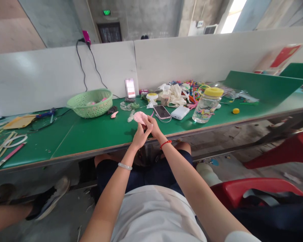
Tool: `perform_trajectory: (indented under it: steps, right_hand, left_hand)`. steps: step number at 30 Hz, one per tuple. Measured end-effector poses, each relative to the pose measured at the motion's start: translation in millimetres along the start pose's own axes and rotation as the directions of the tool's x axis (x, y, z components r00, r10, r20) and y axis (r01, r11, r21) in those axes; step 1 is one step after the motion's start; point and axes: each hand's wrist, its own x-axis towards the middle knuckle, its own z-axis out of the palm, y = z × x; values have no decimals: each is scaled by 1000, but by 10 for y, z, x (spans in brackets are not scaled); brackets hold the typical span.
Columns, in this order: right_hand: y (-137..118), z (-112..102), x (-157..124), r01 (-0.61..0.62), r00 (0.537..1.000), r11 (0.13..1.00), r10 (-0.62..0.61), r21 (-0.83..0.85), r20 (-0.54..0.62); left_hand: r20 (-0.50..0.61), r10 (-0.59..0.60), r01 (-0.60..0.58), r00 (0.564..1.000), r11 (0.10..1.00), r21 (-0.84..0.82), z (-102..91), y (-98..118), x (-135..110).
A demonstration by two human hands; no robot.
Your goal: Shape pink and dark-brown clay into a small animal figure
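Over the bench's [91, 134] near edge my left hand [140, 137] and right hand [153, 127] meet, fingers pinching a soft-looking pink piece [139, 117]. Right of it lies a phone [162, 112]; farther, left, sits a green basket [91, 111].

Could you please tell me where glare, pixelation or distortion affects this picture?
Head view throughout: the white opening at upper right is blown out; the upright pinkish-white phone screen is pixelated; the red plastic chair at lower right looks stretched; the held pale pink piece shows little fine detail.
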Motion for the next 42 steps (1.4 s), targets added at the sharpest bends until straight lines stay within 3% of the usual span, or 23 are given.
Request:
perform_trajectory:
  steps: [5,10,14,20,23,26,28,32,39,42]
  right_hand:
    - [74,-3,37,-7,997,999,10,38,-78]
    - [71,-11,41,-30,999,999,31,35,-29]
    - [63,-17,49,-14,1000,999,15,34,-16]
    - [125,-37,86,67,994,998,-68,-11,-90]
    - [166,-61,98,95,987,994,-100,-45,-122]
    - [178,-83,96,117,989,990,-123,-73,-85]
    - [176,-91,90,127,991,988,-130,-88,-28]
    - [206,-99,104,122,993,989,-121,-89,14]
    - [309,-121,186,14,995,1000,-15,-14,-103]
    - [271,-93,160,-24,995,1000,23,-8,-100]
  left_hand:
    - [-10,15,-16,1000,991,-130,7,-34,30]
    - [4,106,-105,994,987,-123,-5,-82,20]
    - [1,119,-116,993,970,-214,-18,-68,28]
    - [-62,45,-68,997,883,-465,-45,-52,95]
    - [-80,-73,10,994,800,-600,-120,-34,116]
    - [-56,-242,134,969,698,-704,-227,-24,132]
    - [-44,-277,157,960,661,-733,-285,-36,152]
    - [-30,-231,143,973,696,-704,-341,-92,225]
    - [-80,-209,100,975,727,-679,-377,-173,329]
    - [-95,-175,69,980,748,-660,-375,-177,309]
